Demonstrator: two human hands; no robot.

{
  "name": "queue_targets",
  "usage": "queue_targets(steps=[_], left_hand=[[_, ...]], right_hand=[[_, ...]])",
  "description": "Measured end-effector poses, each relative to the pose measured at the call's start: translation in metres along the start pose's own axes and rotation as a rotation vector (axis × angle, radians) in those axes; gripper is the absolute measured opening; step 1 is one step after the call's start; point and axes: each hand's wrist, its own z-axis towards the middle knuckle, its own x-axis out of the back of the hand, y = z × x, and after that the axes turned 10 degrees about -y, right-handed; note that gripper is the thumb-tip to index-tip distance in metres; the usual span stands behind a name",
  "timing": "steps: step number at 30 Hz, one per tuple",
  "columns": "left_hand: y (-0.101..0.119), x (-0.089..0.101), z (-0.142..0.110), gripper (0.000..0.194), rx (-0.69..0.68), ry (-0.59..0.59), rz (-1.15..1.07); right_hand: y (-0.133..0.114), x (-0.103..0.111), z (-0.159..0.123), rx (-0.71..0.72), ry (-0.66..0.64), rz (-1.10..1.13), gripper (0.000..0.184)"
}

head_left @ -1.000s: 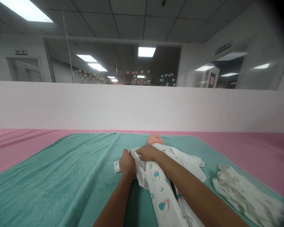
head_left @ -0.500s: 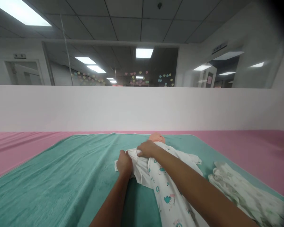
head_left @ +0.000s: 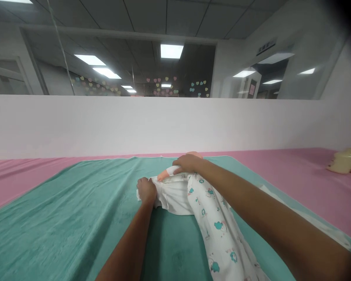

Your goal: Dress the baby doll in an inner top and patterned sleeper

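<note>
A baby doll [head_left: 167, 174] lies on a green towel [head_left: 61, 218], mostly covered by a white romper with teal prints [head_left: 213, 226]. My left hand [head_left: 146, 191] is closed on the romper's white sleeve at the doll's side. My right hand [head_left: 188, 163] is closed over the romper's collar by the doll's shoulder, hiding most of the doll's head. A bare pink doll arm shows between my two hands.
The towel lies on a pink sheet [head_left: 295, 175] in front of a low white partition [head_left: 163, 125]. A pale yellowish object [head_left: 343, 161] sits at the far right on the pink sheet. White cloth [head_left: 316, 224] lies under my right forearm.
The view has moved closer and lower. My right hand has shifted up toward the doll's head, and the doll's bare arm now shows between my hands.
</note>
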Motion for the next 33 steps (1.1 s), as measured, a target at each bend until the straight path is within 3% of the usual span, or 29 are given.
queue_targets(steps=[7,13,19,24,28,30,33], left_hand=[[0.001,0.007,0.002,0.017,-0.025,-0.142,-0.243],[0.002,0.009,-0.004,0.017,-0.048,-0.122,-0.151],[-0.002,0.003,-0.003,0.019,-0.074,-0.123,-0.023],[0.003,0.0,-0.01,0.022,-0.09,-0.094,0.054],[0.017,-0.002,-0.026,0.034,-0.324,-0.055,0.291],[0.025,-0.004,-0.034,0.039,-0.461,-0.099,0.395],[0.034,-0.008,-0.043,0.043,-0.548,-0.171,0.483]], right_hand=[[-0.03,-0.035,0.035,0.165,-0.042,-0.039,0.043],[-0.034,-0.057,0.057,0.176,-0.008,0.054,0.049],[0.022,-0.06,0.005,0.111,0.179,0.542,0.049],[0.06,-0.11,-0.05,-0.033,0.481,0.88,0.047],[0.076,-0.158,-0.075,-0.192,0.59,0.686,0.045],[0.085,-0.172,-0.084,-0.205,0.584,0.533,0.044],[0.104,-0.183,-0.094,-0.278,0.528,0.455,0.046]])
